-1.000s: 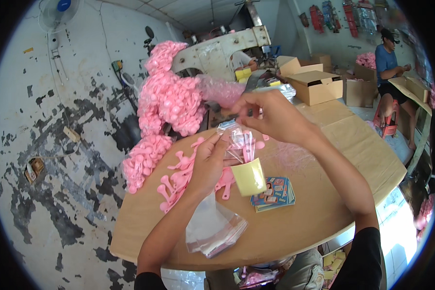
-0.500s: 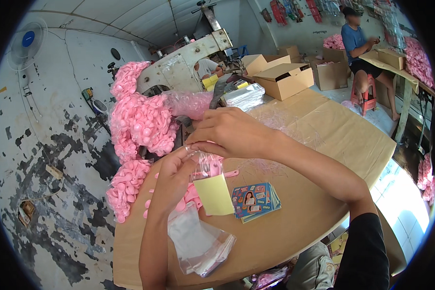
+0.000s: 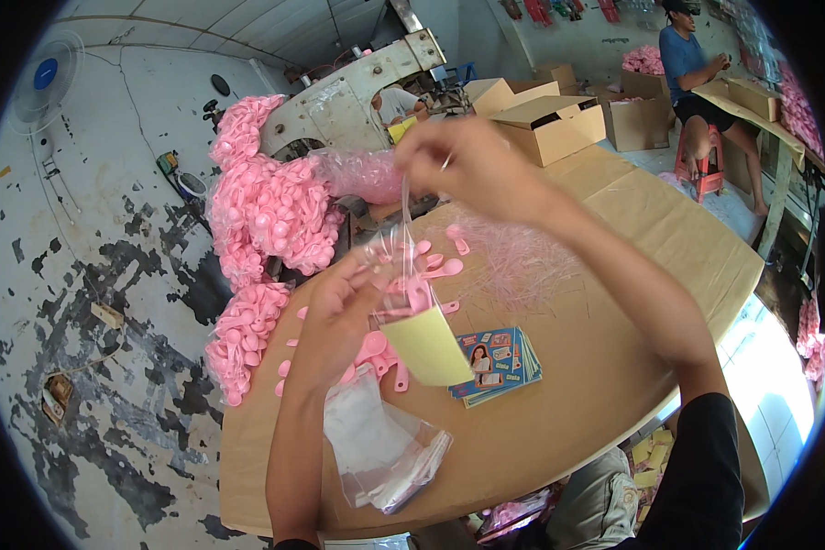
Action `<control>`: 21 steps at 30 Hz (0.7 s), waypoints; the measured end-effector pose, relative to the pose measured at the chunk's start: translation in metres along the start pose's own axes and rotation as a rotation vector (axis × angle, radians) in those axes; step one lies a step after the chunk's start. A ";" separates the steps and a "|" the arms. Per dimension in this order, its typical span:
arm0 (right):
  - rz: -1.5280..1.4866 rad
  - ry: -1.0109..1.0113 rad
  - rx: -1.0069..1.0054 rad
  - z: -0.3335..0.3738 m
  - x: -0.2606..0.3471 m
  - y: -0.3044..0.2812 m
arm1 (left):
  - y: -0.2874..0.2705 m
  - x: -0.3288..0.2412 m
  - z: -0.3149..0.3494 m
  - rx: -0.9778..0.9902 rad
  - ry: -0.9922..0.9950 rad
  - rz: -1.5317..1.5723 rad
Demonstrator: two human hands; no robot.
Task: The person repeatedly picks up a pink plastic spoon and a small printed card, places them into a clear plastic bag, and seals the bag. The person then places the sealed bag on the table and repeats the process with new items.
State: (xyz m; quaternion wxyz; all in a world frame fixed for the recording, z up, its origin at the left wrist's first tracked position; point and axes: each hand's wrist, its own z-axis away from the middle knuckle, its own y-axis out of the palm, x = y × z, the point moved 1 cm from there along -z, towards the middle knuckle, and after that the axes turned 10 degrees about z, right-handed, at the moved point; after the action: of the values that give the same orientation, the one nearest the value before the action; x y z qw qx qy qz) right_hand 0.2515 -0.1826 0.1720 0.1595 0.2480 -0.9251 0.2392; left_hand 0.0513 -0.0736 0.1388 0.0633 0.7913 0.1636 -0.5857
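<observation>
My left hand point(image 3: 337, 298) pinches the upper part of a small clear plastic bag point(image 3: 396, 247) above the table. Inside it are a pale yellow card point(image 3: 428, 346) and a pink spoon point(image 3: 419, 294). Raised to the upper right, my blurred right hand point(image 3: 472, 165) has its fingers closed on a thin clear strip point(image 3: 406, 203), which stretches down to the bag's top. Loose pink spoons point(image 3: 374, 346) lie behind and below the bag. Beside it sits a stack of blue printed cards point(image 3: 500, 365). Flat clear bags point(image 3: 376, 445) lie nearer to me.
A tangle of thin clear strips point(image 3: 521, 261) covers part of the brown tabletop point(image 3: 651, 266). Bulging bags of pink spoons point(image 3: 280, 215) stand at the left, by a large machine point(image 3: 344, 101). Cardboard boxes point(image 3: 559, 128) stand behind. A person point(image 3: 692, 69) sits at the far right.
My right hand has moved up and right, away from my left hand, drawing the strip out from the bag's top. The bag has tilted and shifted slightly right.
</observation>
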 end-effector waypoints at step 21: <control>-0.169 0.214 0.395 0.061 0.015 0.019 | -0.012 0.008 -0.002 -0.114 0.076 0.116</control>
State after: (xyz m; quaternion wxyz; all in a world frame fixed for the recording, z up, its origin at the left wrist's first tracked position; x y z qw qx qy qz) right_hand 0.2178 -0.2056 0.1204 0.2243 0.3240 -0.8144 0.4260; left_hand 0.0516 -0.0599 0.1330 0.1358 0.8163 0.1528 -0.5403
